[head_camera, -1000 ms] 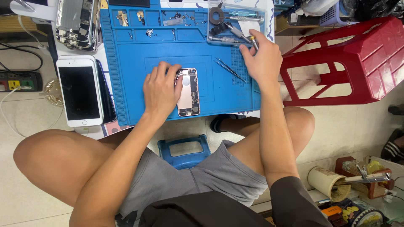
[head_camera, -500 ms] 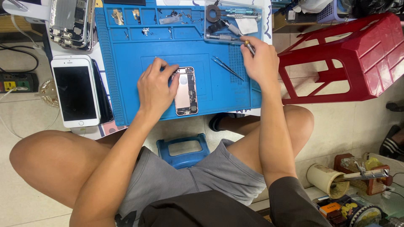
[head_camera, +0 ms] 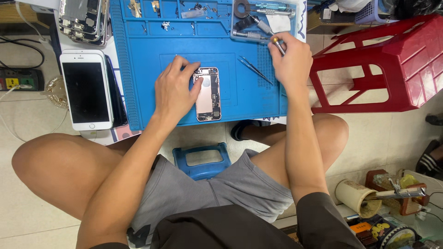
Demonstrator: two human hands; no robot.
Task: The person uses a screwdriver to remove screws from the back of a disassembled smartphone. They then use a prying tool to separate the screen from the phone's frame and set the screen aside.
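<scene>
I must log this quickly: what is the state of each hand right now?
Left hand: open, fingers resting flat on the opened phone, no grip.
Right hand: closed, holding a small screwdriver near the tool tray.

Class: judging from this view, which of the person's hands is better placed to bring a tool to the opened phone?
Probably the right hand: it already grips a screwdriver beside the tool tray, while the left hand lies on the opened phone, steadying it.

The left hand (head_camera: pixel 174 90) hides the opened phone's (head_camera: pixel 207 94) left edge; tray parts (head_camera: pixel 164 25) are too small to tell.
</scene>
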